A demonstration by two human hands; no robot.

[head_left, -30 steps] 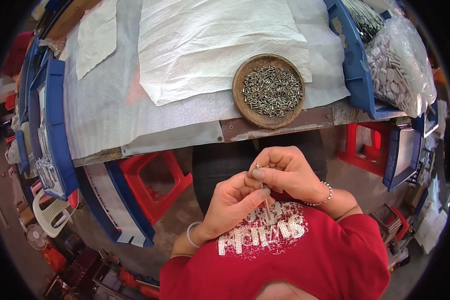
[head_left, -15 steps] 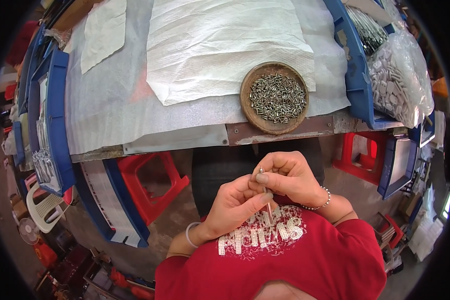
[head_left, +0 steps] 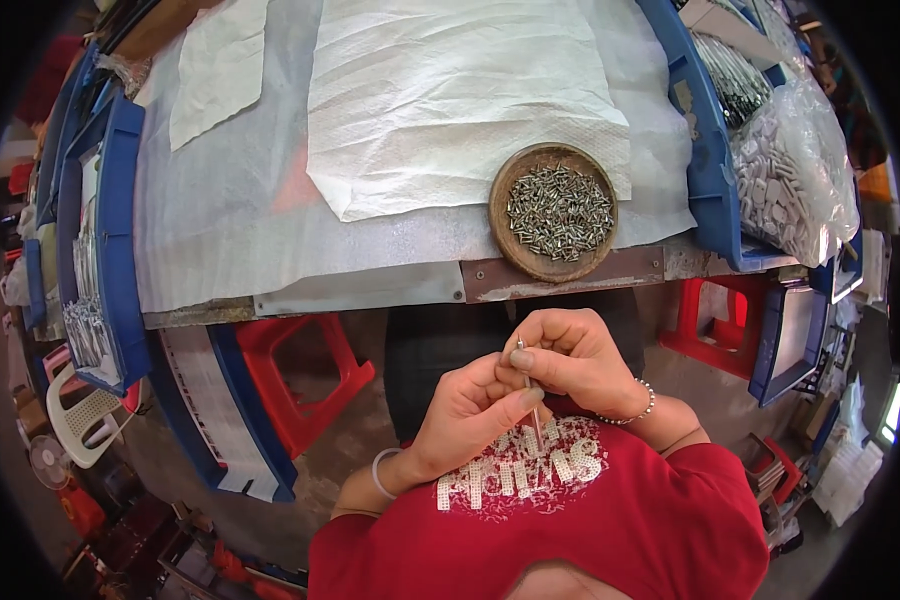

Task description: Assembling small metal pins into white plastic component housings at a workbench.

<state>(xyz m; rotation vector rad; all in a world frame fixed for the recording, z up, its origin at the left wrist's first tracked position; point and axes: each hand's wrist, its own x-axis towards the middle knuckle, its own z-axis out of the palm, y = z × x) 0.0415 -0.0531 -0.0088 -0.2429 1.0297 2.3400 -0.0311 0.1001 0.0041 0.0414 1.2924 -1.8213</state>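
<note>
Close to my chest, both hands meet around a slim, shiny, pen-like rod (head_left: 537, 430). My left hand (head_left: 467, 412) is closed on its middle, thumb laid along it, and the lower end sticks out below the thumb toward the shirt. Thumb and fingers of my right hand (head_left: 573, 352) pinch the upper end, where a small silver tip (head_left: 519, 344) shows above the thumb. Most of the rod between the hands is covered by fingers. Beyond the hands, at the table's near edge, stands a round wooden bowl (head_left: 498, 222) full of small metal pieces (head_left: 560, 212).
White paper sheets (head_left: 450, 110) cover the table. Blue trays stand left (head_left: 120, 230) and right (head_left: 715, 190), the right one with a plastic bag (head_left: 795, 165) of pale parts. Below are red stools (head_left: 300, 385) and a long blue tray (head_left: 260, 420) of white strips.
The view has shifted slightly, so the table and bowl sit a little lower in the picture. Both hands keep the same grip on the rod, with hardly any movement.
</note>
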